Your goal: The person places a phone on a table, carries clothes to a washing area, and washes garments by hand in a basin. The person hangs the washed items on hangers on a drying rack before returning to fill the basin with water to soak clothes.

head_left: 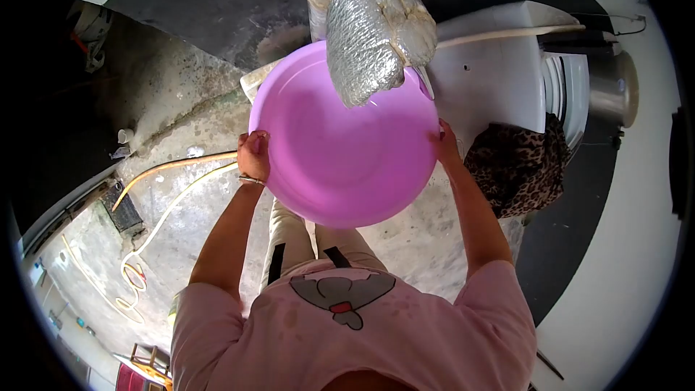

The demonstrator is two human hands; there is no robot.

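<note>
A large round pink basin (340,152) is held up in front of my body, its inside facing me. My left hand (254,156) grips its left rim, fingers curled over the edge, with a bracelet at the wrist. On the opposite side my right hand (445,142) is closed on the right rim; its fingertips are partly hidden. A pipe wrapped in silver foil (376,36) hangs over the basin's far edge and covers part of it. No other object shows inside the basin.
A white sink (492,65) stands at the right, with a leopard-print cloth (515,166) below it and a metal pot (612,89) beyond. Yellowish hoses (174,206) run over the concrete floor (195,246) at the left, near a dark floor drain (123,208).
</note>
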